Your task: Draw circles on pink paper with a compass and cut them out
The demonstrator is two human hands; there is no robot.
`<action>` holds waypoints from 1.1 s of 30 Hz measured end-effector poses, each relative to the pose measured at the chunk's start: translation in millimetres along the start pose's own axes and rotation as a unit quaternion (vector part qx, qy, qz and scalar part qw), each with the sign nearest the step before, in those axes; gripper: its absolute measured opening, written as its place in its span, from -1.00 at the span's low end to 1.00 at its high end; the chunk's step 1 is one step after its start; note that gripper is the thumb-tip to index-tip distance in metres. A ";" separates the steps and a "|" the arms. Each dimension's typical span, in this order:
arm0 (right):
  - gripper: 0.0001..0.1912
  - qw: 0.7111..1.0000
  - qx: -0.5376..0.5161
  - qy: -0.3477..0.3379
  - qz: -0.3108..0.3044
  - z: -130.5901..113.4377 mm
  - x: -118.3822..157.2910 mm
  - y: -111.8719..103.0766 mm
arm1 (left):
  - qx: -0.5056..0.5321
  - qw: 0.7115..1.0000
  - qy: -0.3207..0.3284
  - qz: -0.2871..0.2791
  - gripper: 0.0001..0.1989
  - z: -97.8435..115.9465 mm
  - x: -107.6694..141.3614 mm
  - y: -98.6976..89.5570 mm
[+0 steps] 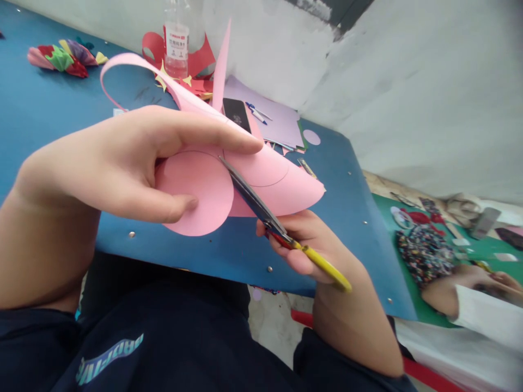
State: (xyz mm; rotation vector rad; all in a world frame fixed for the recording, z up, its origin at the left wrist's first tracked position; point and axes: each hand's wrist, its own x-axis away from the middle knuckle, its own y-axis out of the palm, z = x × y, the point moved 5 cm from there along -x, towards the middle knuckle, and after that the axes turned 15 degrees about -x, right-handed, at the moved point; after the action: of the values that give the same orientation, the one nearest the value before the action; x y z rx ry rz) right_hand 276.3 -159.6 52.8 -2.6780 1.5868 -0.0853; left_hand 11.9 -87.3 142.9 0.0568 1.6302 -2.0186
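Observation:
My left hand (122, 158) grips a sheet of pink paper (281, 169), its thumb pressed on a rounded, partly cut disc and its fingers stretched along the upper side. Thin drawn curves mark the sheet, and a narrow cut strip loops up at the left. In my right hand (302, 239) is a pair of scissors (253, 198) with yellow and red handles. Its blades lie along the edge of the rounded disc, tips pointing up and left near my left fingers. The blades look nearly closed.
On the blue table (155, 239) stand a plastic bottle (177, 49), red paper scraps (200, 57), a colourful crumpled paper piece (61, 59), a phone (237, 113), purple sheets (261, 120) and a pen (258, 115). At right, another person's arm (445, 288) rests by a green table (379, 212).

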 end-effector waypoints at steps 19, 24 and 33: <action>-0.40 0.999 -0.014 -0.043 -0.018 -4.0 0.3 -3.7 | 0.092 0.991 -0.062 0.078 -0.40 -0.4 -4.2 -2.4; -0.37 0.999 -0.009 -0.042 0.018 -1.4 2.5 -9.2 | 0.063 0.970 -0.141 0.187 -0.55 0.4 -4.5 -6.8; -0.45 0.999 -0.043 -0.005 0.010 3.5 4.8 -6.8 | 0.068 0.972 -0.149 0.166 -0.57 1.8 -6.8 -5.1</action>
State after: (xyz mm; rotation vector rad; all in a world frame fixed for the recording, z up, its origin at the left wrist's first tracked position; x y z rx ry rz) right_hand 284.8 -160.6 49.8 -2.7213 1.6510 -0.0029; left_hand 16.0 -85.8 150.4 0.0680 1.2075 -1.7787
